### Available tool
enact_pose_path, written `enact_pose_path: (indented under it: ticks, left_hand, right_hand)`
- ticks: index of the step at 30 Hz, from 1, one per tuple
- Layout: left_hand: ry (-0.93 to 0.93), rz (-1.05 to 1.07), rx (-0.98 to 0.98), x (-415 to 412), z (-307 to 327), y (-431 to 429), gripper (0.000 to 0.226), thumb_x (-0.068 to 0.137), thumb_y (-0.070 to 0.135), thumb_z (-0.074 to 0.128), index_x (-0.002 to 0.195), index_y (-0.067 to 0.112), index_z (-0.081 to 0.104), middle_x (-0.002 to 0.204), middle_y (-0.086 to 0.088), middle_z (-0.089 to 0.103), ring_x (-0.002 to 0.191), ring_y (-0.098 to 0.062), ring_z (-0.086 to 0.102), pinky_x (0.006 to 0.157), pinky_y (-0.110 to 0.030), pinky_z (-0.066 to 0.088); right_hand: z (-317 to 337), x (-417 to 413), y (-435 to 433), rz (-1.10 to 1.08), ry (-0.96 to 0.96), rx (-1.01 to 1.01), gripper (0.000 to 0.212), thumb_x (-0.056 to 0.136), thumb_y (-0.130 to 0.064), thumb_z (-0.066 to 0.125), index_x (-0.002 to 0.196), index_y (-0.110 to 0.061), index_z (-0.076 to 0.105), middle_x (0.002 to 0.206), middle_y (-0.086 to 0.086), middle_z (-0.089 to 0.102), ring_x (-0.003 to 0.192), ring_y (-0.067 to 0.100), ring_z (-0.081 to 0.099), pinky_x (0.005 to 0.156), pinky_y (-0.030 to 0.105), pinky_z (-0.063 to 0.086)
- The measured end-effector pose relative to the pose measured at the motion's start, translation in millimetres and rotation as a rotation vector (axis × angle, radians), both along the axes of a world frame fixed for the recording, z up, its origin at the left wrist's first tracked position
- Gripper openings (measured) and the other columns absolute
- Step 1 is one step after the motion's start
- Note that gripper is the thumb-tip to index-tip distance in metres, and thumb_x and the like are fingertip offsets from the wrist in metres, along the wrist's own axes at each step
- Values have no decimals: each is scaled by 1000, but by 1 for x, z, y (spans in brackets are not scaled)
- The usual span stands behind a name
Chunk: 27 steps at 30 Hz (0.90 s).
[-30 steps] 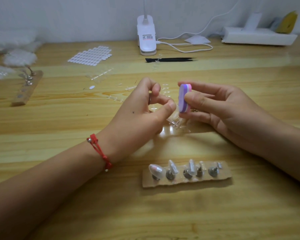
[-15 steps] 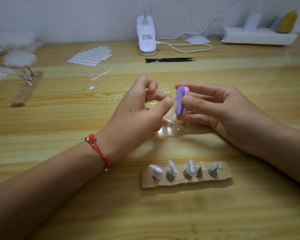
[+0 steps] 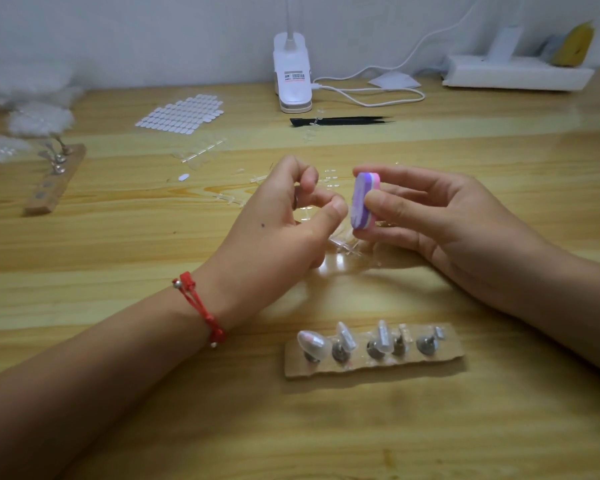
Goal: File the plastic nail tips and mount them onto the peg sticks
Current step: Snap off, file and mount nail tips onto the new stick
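2 grips: right hand (image 3: 447, 216) clasping the buffer block (image 3: 362, 199), left hand (image 3: 278, 223) pinched, presumably on a clear nail tip; stroke lightly.

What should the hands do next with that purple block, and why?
Probably move the left hand a little so its pinch meets the file block gripped by the right hand, then rub. The two are nearly touching, and the left fingers pinch something too small and clear to see for sure, likely a nail tip.
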<state>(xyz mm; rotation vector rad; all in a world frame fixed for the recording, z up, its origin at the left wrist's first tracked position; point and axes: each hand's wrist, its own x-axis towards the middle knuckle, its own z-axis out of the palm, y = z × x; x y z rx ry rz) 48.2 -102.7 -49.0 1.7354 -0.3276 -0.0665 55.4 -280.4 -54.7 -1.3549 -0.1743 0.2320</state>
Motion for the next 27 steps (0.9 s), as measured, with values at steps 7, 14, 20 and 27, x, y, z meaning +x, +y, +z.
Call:
enact_pose_path:
  ticks: [7,14,20,27]
  left_hand:
    - [4,24,-23,-2,-1,-2,30,92,6,57,81,18,32,81,3,59,42,-8,37,43,-18,37]
    - [47,81,-101,3,0,3,31,91,7,60,80,19,34,76,9,60,40,-7,38,44,-18,36]
    - [16,7,28,1,-1,3,30,90,8,60,80,20,34,83,3,61,41,-9,38,43,-17,37]
    - [-14,3,48,0,-1,3,31,90,8,60,80,20,33,82,5,62,42,-7,38,44,-17,38]
  right_hand:
    - [3,2,-2,55,19,11,36,70,-14,68,105,-12,71,85,4,75,77,13,72,70,20,56]
    - [1,2,-2,46,3,16,33,71,-14,68,104,-13,71,81,2,75,76,12,71,71,21,57]
    - [-1,4,-3,-15,4,68,32,73,-13,67,106,-12,69,83,2,75,75,11,71,72,22,57]
    - [0,4,-2,-6,7,62,32,73,-12,67,105,-11,69,82,2,74,75,12,71,72,22,57]
